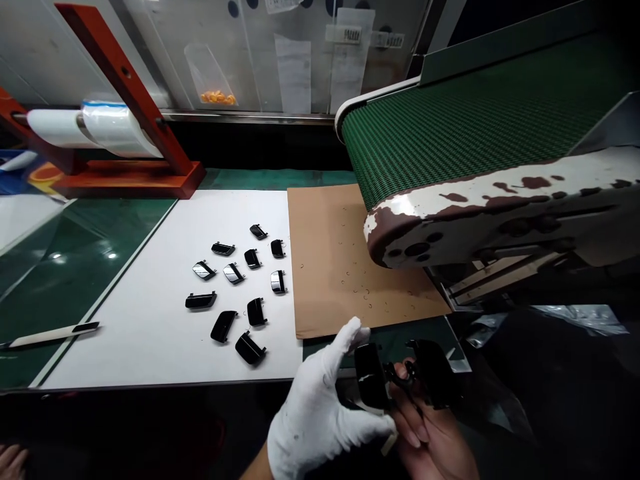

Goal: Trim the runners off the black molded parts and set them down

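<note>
My left hand [320,407] wears a white glove and pinches a glossy black plastic part [371,383] near the table's front edge. My bare right hand [430,433] grips the sprue [400,375] joining that part to a second black part [434,380]. Both hands hover just below the brown cardboard sheet [340,267]. Several separated black parts [235,287] lie scattered on the white sheet [150,333] to the left.
A green conveyor belt [475,127] with a worn white end [450,213] overhangs the cardboard from the right. A red stand [125,100] holds a roll of plastic film [100,127] at the back left. A knife-like tool [50,335] lies at left. Another hand [11,461] shows at the bottom left corner.
</note>
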`<state>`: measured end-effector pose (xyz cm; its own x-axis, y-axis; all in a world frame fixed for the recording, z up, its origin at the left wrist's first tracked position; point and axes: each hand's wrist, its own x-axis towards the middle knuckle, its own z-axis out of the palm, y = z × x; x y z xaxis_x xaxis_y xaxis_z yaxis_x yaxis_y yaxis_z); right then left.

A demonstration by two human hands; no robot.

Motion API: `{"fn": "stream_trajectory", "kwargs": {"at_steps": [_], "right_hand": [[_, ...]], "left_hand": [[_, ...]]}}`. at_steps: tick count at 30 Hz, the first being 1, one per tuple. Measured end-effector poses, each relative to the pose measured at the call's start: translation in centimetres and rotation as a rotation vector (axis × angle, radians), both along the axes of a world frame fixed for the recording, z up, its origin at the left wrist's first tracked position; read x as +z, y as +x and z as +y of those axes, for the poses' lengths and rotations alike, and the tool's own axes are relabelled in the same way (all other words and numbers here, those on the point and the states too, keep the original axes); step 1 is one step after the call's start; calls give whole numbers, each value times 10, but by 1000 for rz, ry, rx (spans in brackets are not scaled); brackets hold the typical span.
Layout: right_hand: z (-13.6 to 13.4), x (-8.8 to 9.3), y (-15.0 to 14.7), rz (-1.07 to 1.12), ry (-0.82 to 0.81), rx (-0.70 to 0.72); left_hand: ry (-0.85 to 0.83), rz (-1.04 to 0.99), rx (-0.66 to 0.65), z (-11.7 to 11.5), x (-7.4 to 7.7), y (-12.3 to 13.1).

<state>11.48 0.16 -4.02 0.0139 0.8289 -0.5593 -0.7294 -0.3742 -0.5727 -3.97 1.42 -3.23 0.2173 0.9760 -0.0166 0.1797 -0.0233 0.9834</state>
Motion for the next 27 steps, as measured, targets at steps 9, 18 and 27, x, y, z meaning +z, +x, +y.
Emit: {"fn": "stream_trajectory", "kwargs": {"at_steps": [9, 18, 27], "right_hand": [[-5, 3, -3, -96, -24, 43], [-10, -2, 3, -141, 33, 81], [-9, 6, -2, -121, 48, 57]], "left_hand": [[53, -40, -4, -1, -2, 2], [85, 7, -12, 0, 0, 0], [153, 13, 0, -3, -1, -2]]}}
